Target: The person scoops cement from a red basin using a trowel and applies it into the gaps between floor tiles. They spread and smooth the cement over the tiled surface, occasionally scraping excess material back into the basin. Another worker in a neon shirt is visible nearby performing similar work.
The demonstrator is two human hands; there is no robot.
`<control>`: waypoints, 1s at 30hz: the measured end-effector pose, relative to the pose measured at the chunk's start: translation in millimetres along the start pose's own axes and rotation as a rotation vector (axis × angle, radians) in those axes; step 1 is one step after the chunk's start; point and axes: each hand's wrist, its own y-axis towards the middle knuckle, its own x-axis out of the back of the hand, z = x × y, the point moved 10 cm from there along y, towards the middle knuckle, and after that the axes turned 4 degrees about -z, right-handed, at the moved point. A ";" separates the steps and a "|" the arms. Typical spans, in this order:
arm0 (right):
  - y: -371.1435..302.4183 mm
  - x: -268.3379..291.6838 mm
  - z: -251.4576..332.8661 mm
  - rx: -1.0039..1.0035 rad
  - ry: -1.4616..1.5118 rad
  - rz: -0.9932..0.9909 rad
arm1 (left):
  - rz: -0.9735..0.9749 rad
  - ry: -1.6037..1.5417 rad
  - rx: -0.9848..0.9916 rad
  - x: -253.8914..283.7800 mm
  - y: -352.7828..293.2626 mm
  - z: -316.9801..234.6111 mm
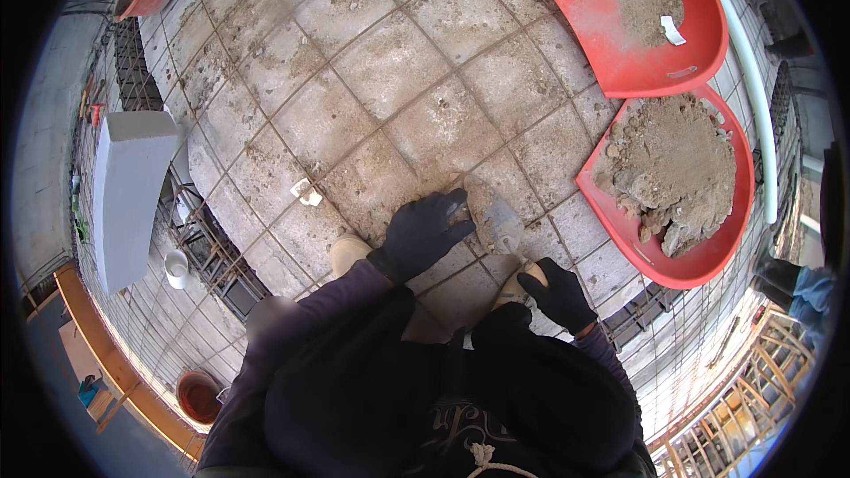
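My right hand (560,295), in a black glove, is closed around the handle of a trowel (503,228). Its grey, dusty blade lies low over the floor and points away from me. Just left of the blade is my left hand (423,235), also gloved in black, with finger and thumb apart near the dirt. Under both hands, a thin steel wire mesh (407,93) covers a grey slab (390,53) strewn with dirt and small rubble. A white fragment (306,193) lies on the slab beyond my left forearm.
Two red tubs (708,75) (746,212) with dirt and rubble stand at right, beside a pale pipe (761,124). At left are a light-grey block (133,204), a white cup (176,271) and openings with rebar (208,243). A person's jeans (810,290) show at the right edge.
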 end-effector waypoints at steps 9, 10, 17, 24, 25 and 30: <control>45.6 180.4 3.2 -0.196 0.759 -0.214 | -0.037 0.024 0.288 40.5 -3.3 60.9; 63.8 208.4 18.3 -0.113 0.698 -0.275 | -0.024 0.024 0.284 39.2 -4.9 61.7; 69.9 174.9 106.6 0.180 -0.286 -0.313 | -0.009 0.069 0.249 31.9 -0.1 64.3; 63.5 30.5 83.0 -0.201 0.128 0.212 | -0.120 -0.009 0.332 63.4 24.9 83.7; 67.4 16.7 86.9 -0.176 0.162 0.238 | -0.140 0.017 0.316 72.6 30.1 85.2; 103.5 -30.4 108.3 0.049 0.208 0.214 | -0.193 0.112 0.302 107.4 45.0 91.4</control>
